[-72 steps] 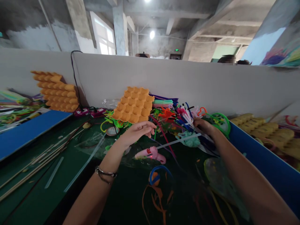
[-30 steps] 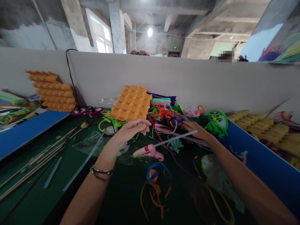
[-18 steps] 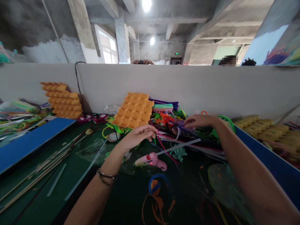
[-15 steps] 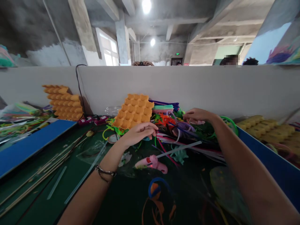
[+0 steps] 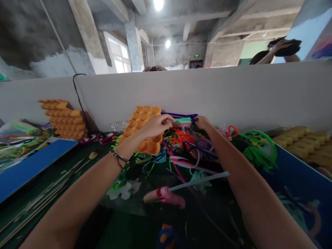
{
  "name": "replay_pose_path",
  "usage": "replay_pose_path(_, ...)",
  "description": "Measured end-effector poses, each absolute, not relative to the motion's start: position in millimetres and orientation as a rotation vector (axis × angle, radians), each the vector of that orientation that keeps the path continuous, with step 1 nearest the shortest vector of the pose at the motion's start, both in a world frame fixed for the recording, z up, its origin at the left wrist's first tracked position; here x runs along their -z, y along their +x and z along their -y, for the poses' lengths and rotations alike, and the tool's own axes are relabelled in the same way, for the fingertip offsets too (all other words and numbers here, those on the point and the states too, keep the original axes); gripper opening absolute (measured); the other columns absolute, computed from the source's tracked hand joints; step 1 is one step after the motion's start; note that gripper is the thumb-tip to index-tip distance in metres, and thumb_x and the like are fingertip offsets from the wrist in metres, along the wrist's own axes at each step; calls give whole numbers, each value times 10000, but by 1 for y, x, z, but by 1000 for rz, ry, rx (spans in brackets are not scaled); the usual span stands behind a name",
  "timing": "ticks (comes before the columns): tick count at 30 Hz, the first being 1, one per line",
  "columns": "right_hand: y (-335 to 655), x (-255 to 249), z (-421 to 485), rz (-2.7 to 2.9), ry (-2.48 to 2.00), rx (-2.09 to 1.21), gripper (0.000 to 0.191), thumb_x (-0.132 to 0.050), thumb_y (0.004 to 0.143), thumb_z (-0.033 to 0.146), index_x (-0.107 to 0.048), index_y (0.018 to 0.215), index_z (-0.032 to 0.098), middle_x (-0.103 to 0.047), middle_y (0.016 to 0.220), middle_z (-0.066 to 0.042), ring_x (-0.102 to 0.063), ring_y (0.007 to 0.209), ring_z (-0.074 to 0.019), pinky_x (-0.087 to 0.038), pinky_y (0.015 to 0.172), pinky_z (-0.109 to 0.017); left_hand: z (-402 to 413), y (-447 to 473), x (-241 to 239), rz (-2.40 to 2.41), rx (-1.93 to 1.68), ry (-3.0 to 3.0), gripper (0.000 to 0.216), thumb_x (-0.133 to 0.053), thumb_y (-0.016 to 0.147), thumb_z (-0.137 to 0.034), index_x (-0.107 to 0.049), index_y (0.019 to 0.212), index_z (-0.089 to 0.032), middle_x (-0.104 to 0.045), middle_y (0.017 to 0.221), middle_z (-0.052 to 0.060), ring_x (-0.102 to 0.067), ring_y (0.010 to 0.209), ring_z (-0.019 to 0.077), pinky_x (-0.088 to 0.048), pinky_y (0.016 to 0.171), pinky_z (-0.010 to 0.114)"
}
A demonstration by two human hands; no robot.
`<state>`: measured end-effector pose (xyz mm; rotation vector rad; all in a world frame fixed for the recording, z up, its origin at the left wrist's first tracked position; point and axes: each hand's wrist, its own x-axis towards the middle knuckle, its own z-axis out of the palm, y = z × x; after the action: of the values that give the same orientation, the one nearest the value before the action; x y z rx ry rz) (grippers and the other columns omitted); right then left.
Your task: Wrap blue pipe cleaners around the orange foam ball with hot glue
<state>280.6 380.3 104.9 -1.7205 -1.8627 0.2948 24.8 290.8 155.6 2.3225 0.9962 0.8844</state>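
Observation:
A bundle of pipe cleaners (image 5: 182, 120), pale green and pink with dark purple ones behind, lies against the back wall. My left hand (image 5: 158, 125) is at its left end, fingers loosely bent and thumb apart, over the orange egg-crate tray (image 5: 141, 121). At the right end, my right hand (image 5: 202, 122) has its fingers closed on the tips of the pipe cleaners; part of the grip is hidden. Below sits an orange-red fuzzy piece (image 5: 183, 137) among tangled stems. A pink glue gun (image 5: 164, 197) with a long glue stick (image 5: 199, 181) lies nearer me, its red light on.
Thin wooden sticks (image 5: 33, 211) lie at the left beside a blue board (image 5: 38, 166). Another orange egg tray (image 5: 64, 119) leans on the wall by a black cable (image 5: 77, 91). Green looped stems (image 5: 261, 148) lie at the right, near a blue side panel (image 5: 293, 166).
Both hands have moved up and back to the two ends of the pipe-cleaner bundle. The egg-crate tray has tilted and shifted under my left arm. My view has shifted slightly.

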Motion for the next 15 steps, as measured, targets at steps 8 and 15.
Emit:
replay_pose_path(8, 277, -98, -389, 1846, -1637, -229, 336, -536, 866, 352, -551, 1142, 161, -561, 1172, -72, -573, 995, -209, -501, 820, -394, -331, 66, -143, -1210, -733, 2615, 314, -526, 721, -51, -595, 1010, -149, -639, 884, 82, -590, 830, 214, -420, 735, 299)
replay_pose_path(15, 286, -118, -381, 1825, -1522, -110, 328, -533, 870, 344, -548, 1142, 161, -566, 1162, -74, -579, 975, -194, -506, 807, -393, -356, 95, -140, -1485, -671, 2710, 559, -459, 819, -77, -337, 1357, -164, -437, 1341, 157, -524, 1120, 284, -430, 873, 369)
